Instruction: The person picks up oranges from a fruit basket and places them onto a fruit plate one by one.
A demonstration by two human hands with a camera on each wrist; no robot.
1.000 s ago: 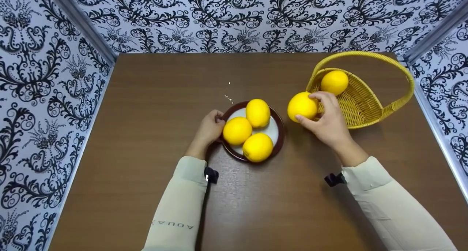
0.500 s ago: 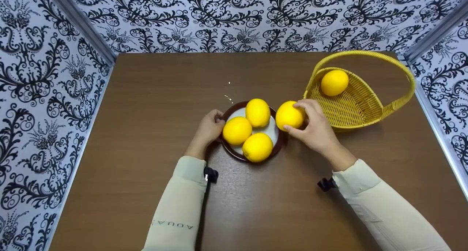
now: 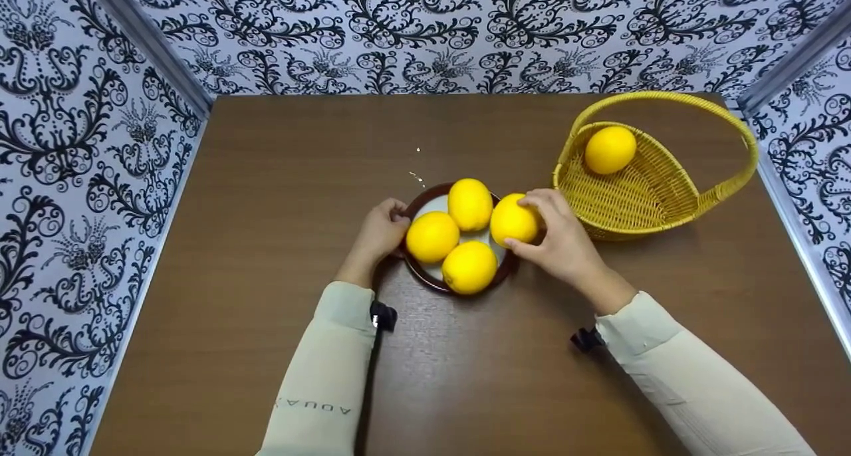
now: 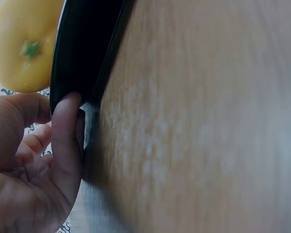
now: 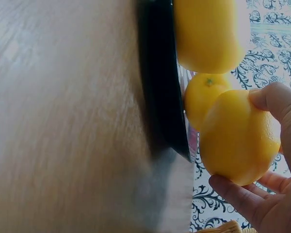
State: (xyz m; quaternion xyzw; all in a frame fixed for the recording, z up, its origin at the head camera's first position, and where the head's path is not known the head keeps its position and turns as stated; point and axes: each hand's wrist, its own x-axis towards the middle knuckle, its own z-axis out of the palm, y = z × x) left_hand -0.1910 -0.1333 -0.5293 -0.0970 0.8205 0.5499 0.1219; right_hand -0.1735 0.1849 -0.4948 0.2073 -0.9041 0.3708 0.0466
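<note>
My right hand (image 3: pixel 558 240) grips a yellow orange (image 3: pixel 514 220) between thumb and fingers at the right side of a brown-rimmed plate (image 3: pixel 422 280). In the right wrist view the held orange (image 5: pixel 240 141) appears beside the dark plate wall (image 5: pixel 162 73); I cannot tell whether it touches the plate. Three more oranges, the left one (image 3: pixel 433 236), the far one (image 3: pixel 470 205) and the near one (image 3: pixel 469 268), lie on the plate's white middle. At the left edge my left hand (image 3: pixel 382 233) pinches the rim, seen close in the left wrist view with an orange (image 4: pixel 26 48) above.
A yellow wicker basket (image 3: pixel 625 207) with a tall handle stands to the right, one orange (image 3: pixel 610 150) inside it. Small pale flecks (image 3: pixel 417 177) mark the brown table (image 3: pixel 299 157) behind the plate. Patterned walls (image 3: pixel 425 37) border the table at the back and sides.
My right hand has carried the orange leftward and slightly nearer, from the basket's edge to the plate's right side. The left hand has stayed at the rim.
</note>
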